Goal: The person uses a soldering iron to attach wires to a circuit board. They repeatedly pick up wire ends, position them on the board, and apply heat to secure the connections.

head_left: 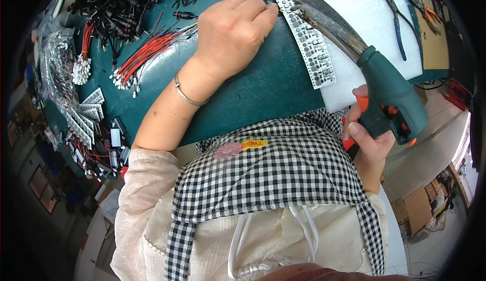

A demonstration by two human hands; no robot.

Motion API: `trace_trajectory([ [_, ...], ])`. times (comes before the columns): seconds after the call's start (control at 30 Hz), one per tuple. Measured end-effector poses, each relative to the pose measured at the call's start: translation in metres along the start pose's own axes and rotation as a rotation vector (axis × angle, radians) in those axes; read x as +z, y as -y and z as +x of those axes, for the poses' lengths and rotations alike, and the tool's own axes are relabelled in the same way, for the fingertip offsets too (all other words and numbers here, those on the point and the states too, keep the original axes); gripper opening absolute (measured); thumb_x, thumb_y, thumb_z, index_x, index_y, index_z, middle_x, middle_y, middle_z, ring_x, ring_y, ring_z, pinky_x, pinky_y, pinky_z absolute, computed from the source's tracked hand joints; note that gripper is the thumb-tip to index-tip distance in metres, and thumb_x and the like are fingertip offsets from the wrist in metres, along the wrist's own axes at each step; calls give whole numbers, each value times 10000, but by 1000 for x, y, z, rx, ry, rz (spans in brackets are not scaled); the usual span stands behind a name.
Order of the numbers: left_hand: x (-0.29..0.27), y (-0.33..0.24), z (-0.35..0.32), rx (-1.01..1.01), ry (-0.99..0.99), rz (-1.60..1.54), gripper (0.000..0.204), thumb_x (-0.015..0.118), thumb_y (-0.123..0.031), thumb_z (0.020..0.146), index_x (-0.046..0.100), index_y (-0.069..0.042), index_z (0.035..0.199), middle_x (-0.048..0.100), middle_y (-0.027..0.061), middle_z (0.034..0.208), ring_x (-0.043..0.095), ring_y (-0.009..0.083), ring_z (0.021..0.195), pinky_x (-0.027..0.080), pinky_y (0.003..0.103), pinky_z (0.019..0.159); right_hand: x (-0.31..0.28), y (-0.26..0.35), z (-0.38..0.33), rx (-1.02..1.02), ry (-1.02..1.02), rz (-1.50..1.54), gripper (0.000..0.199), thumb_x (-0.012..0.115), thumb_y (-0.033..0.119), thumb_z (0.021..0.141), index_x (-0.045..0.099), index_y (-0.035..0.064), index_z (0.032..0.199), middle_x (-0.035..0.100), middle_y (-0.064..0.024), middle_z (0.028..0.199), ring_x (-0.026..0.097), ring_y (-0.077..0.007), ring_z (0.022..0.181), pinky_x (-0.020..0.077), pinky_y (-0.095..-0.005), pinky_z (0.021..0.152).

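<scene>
My left hand is closed in a pinch at the top left edge of a long white circuit board strip. Its fingertips are turned away, and thin wire ends show beside them; what they pinch is mostly hidden. In my right hand is a green soldering gun with orange parts, gripped by its handle. Its dark metal tip slants up and left over the upper part of the board. The strip lies tilted, partly on a white foam sheet.
Red and white wires with white plugs lie left of my left hand, below a heap of black cables. Small board panels and a plastic bag sit at the left. Long-nose pliers and orange-handled cutters lie at right.
</scene>
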State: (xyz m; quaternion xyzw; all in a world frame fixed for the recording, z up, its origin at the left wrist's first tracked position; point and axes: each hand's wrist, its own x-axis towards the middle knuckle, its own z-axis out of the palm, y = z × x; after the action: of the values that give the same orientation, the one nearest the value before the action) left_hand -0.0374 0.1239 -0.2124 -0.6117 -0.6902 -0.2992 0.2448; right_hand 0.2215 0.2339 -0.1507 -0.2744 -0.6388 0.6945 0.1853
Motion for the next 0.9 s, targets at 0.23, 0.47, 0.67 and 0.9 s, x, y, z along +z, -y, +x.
trace_trajectory([
  [0.23,0,0,0,-11,5,-18,85,649,-97,674,676,-99,755,567,-22,656,573,145,639,457,279,493,-5,-7,-4,49,43,48,445,667,-86,741,535,-40,1164,617,-128,953,580,-134,676,480,-255,606],
  [0.47,-3,-2,0,-27,40,-2,84,632,-104,667,663,-98,745,527,-21,627,555,144,628,453,284,487,-2,-6,3,25,166,-138,340,663,-92,762,562,-40,1083,612,-54,777,563,-112,642,459,-248,585],
  [0.67,-2,-2,0,-28,46,-15,40,624,-103,671,636,-99,709,494,-15,606,538,148,612,447,289,478,4,-9,-4,80,57,-40,334,655,-110,757,559,-45,1070,605,-76,791,565,-118,608,473,-241,540],
  [0.9,-2,-2,0,-26,49,-11,10,617,-101,671,611,-100,679,495,-15,608,539,145,620,448,288,478,0,-6,1,48,-8,1,508,648,-14,756,421,-123,1197,552,-108,698,528,-145,509,433,-233,446],
])
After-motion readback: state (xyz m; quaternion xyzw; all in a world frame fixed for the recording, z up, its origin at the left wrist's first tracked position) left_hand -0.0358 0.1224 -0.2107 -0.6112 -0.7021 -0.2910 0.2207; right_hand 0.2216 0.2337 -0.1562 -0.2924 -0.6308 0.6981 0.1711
